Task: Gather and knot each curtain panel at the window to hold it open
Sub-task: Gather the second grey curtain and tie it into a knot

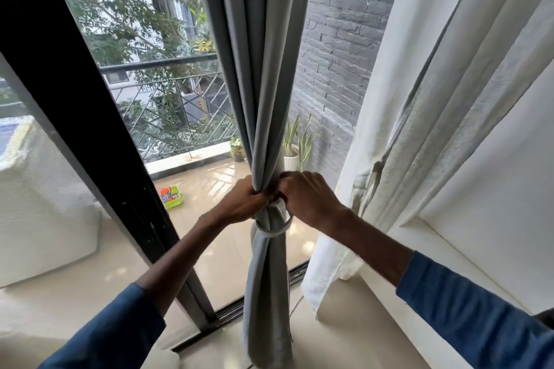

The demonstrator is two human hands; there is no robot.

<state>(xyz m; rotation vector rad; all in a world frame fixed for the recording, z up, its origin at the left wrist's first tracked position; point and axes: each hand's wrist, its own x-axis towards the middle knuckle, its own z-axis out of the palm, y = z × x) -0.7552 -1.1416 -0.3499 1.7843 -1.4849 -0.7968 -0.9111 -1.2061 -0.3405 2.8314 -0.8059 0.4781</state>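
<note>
The grey curtain (pixel 263 84) hangs in front of the window glass, between the black frame (pixel 90 129) and the white curtain (pixel 434 129), bunched into 1 narrow column at waist height. Just below the bunch, a pale-edged wrap (pixel 274 229) of the same cloth circles the column, and the tail drops to the floor.

The left hand (pixel 242 204) is clenched round the gathered cloth from the left. The right hand (pixel 305 198) meets it from the right with fingers bent onto the fabric, apparently pinching a fold above the wrap; its fingertips are hidden, so the exact hold cannot be told.

The wrap looks loose, not pulled snug. The likely failure is slippage: if either hand lets go before the end is drawn through and tightened, the smooth, heavy cloth could slide and the wrap unwind, letting the panel fall shut. A hard downward tug is the other risk, since it would load the fixings above, which are out of view.

The white curtain shows a pinched gather near its inner edge; whether that is a finished knot cannot be told. Outside, 2 potted plants (pixel 295 144) and a green basket (pixel 172 196) sit on the balcony, well apart from the work.
</note>
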